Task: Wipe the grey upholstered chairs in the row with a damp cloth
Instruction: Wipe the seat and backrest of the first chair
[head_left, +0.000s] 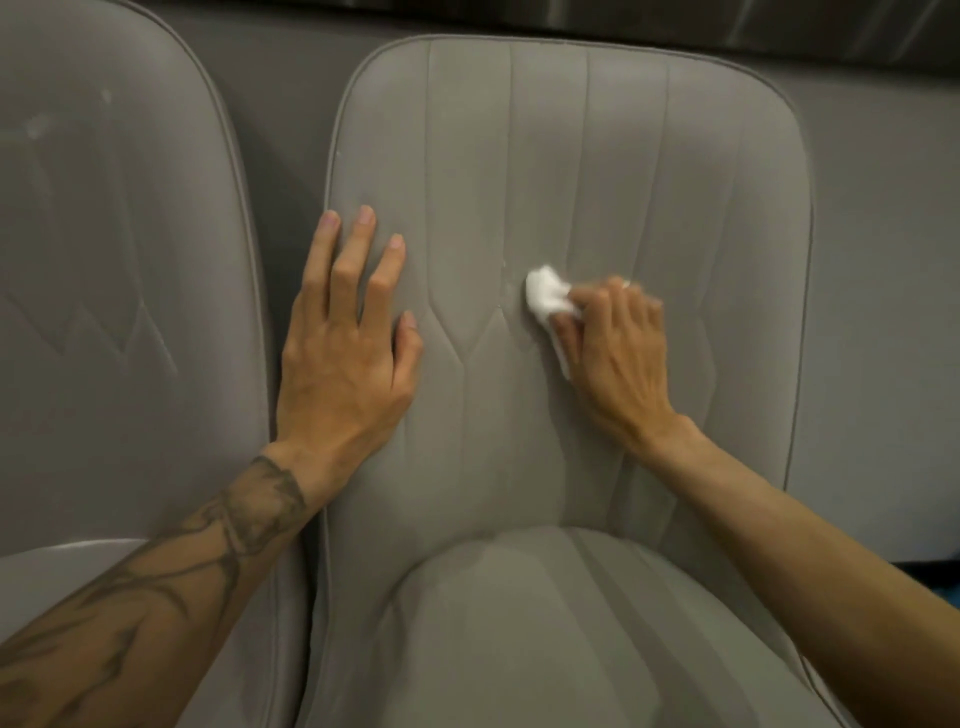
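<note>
Grey upholstered chair (571, 156), centre: backrest under wiping. Right hand (618, 348) pinches a bunched white cloth (545, 299) against the mid-back stitching. Left hand (343, 332), fingers spread flat on the backrest's left edge, apparently steadying it. Neighbouring chair (114, 260) just beside.

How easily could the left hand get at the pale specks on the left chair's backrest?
Probably easily: the left hand lies flat and empty on the middle chair's backrest, beside the left chair; nothing shows between it and the pale specks.
</note>
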